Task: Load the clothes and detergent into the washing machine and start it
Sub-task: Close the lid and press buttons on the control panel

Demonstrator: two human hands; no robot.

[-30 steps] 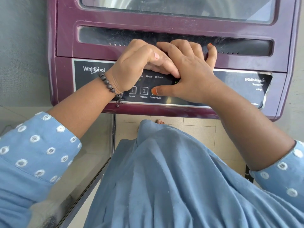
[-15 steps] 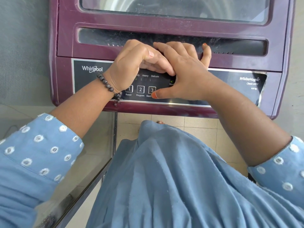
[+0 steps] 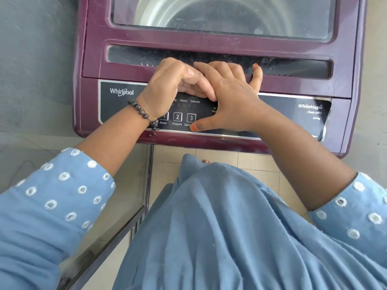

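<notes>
Both hands lay on the front of the maroon washing machine (image 3: 209,43), whose glass lid (image 3: 222,15) was down over the steel drum. Right hand (image 3: 232,97) rested flat with fingers straight, its fingertips reaching the dusty recess behind the control panel (image 3: 125,109) and its thumb stretched leftward — the orange-painted nail touching the panel just below button 3 (image 3: 191,117), marked Start. Left hand (image 3: 167,88), a beaded bracelet (image 3: 144,117) at its wrist, sat beside it with fingers curled under, tucked beneath the right hand's fingers — gripping nothing visible. No clothes could be made out through the lid. Blue dotted sleeves (image 3: 58,193) framed the view.
</notes>
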